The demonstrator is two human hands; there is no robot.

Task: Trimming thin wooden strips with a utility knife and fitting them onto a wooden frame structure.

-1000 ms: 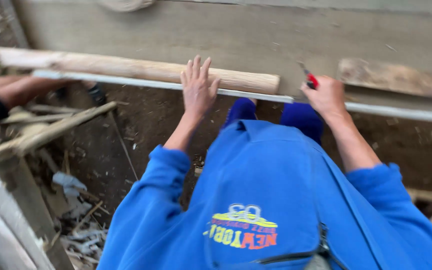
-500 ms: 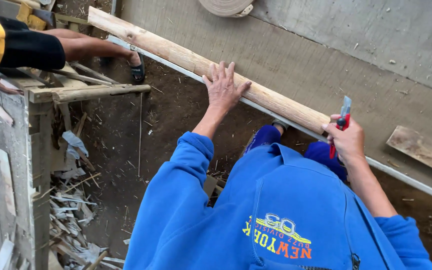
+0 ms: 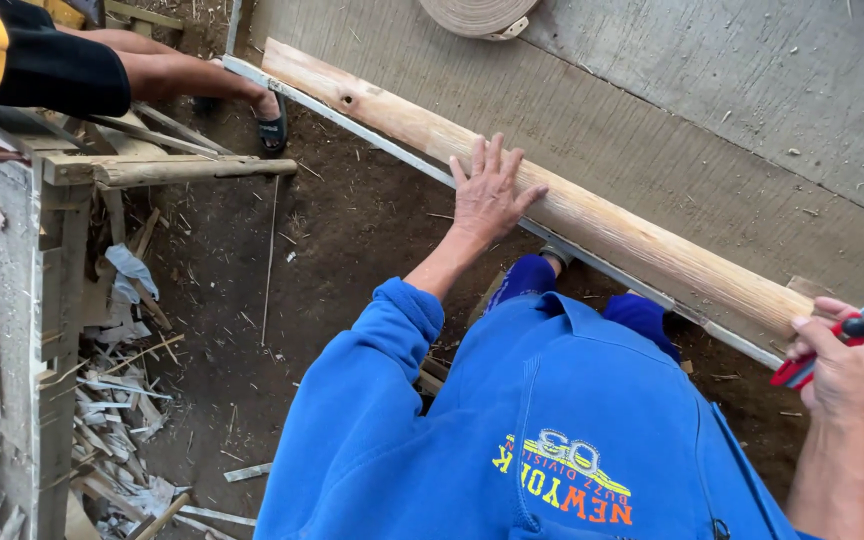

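Observation:
A long pale wooden beam (image 3: pixel 642 250) lies diagonally along the edge of a big grey board (image 3: pixel 712 120), with a thin white metal strip (image 3: pixel 372 135) running beside it. My left hand (image 3: pixel 487 195) rests flat on the beam, fingers spread. My right hand (image 3: pixel 844 372) is at the beam's right end, closed on a red-handled cutter (image 3: pixel 837 345) with a grey blade part pointing up and right. My blue sweatshirt (image 3: pixel 552 430) fills the lower middle of the view.
Another person's arm in a black and yellow sleeve (image 3: pixel 62 70) reaches in at top left, their hand (image 3: pixel 242 88) near the beam's far end, a sandalled foot (image 3: pixel 272 125) below it. A rough wooden frame (image 3: pixel 152 170) and wood scraps (image 3: pixel 112 450) lie left on the dirt. A coiled roll (image 3: pixel 477 15) sits at the top.
The view has swung, so the beam now runs diagonally. My left hand stays flat on the beam. My right hand with the cutter has shifted along to the beam's right end.

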